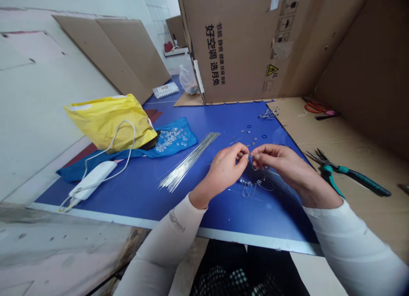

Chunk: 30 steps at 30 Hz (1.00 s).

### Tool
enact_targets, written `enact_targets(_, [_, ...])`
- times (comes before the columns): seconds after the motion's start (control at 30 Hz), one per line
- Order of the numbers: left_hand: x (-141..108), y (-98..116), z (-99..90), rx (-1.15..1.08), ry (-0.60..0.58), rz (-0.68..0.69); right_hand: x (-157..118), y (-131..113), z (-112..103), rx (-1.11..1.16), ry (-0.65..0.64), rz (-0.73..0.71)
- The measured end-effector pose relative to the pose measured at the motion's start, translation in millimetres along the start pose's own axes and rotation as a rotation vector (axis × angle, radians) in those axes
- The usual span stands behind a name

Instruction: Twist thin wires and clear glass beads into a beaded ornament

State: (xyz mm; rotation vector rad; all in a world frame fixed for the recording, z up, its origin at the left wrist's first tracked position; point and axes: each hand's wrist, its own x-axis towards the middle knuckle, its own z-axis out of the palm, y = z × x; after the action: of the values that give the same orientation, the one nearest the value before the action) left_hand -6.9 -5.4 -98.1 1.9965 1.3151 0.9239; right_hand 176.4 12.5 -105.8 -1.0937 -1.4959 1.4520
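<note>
Curving near clear beads (249,183), a thin wire (252,162) is pinched by the left hand (227,163) and the right hand (286,165).

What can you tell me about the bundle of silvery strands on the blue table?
The bundle of silvery strands is many thin, straight, shiny lengths that look like metal wire. It lies loose and flat on the blue table, slanting away toward the right. The near end is fanned and uneven; no tie around it is visible. It sits between the blue cloth and the left hand, and neither hand holds it.
</note>
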Motion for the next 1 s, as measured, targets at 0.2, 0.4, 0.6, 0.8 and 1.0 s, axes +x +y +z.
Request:
enact_targets(0.2, [0.8,2.3,-2.0,-0.054,-0.032,-0.028,-0.2,-1.4,1.0,0.037,0.02,0.0])
enact_targets(0.4, [1.6,1.8,-2.3,-0.075,-0.046,-0.07,-1.0,0.5,-0.5,0.011,0.014,-0.047])
enact_targets(0.6, [3.1,-0.5,-3.5,-0.271,-0.093,-0.134,-2.4,-0.6,-2.9,0.026,0.01,-0.039])
enact_targets(0.8, [3.3,2.1,-2.2,-0.438,-0.12,-0.208,-2.0,-2.5,-5.0,0.033,-0.004,0.005])
enact_targets(1.0, [3.7,0.0,-0.7,-0.474,-0.152,-0.22,-2.9,-5.2,-4.9,0.017,-0.01,0.006])
